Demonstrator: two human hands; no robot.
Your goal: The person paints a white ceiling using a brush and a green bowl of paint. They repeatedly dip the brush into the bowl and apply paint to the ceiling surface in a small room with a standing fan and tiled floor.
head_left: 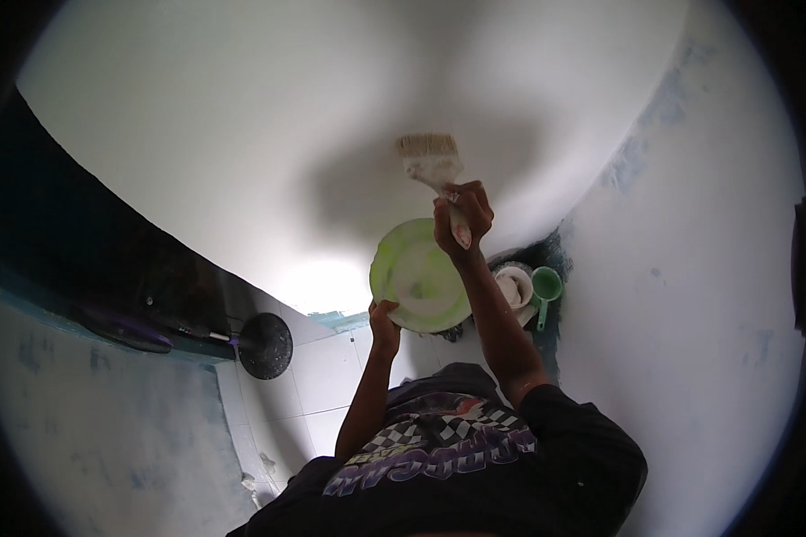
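Note:
A wide paintbrush (428, 156) with pale bristles and a paint-smeared handle is gripped in my right hand (464, 215), raised in front of the white wall (197, 107). Its bristles point away from me and it casts a shadow on the wall. My left hand (383, 324) holds a round light-green plastic plate (414, 268) by its near-left edge, with whitish smears on its face, just below and left of the brush. My right forearm partly covers the plate's right side.
Behind the plate stand a white container (513, 285) and a green dipper (546, 285). A dark round object (265, 345) with a rod is at lower left, by white floor tiles (327, 367). Walls with blue-grey patches (107, 421) flank me; a dark band runs along the left.

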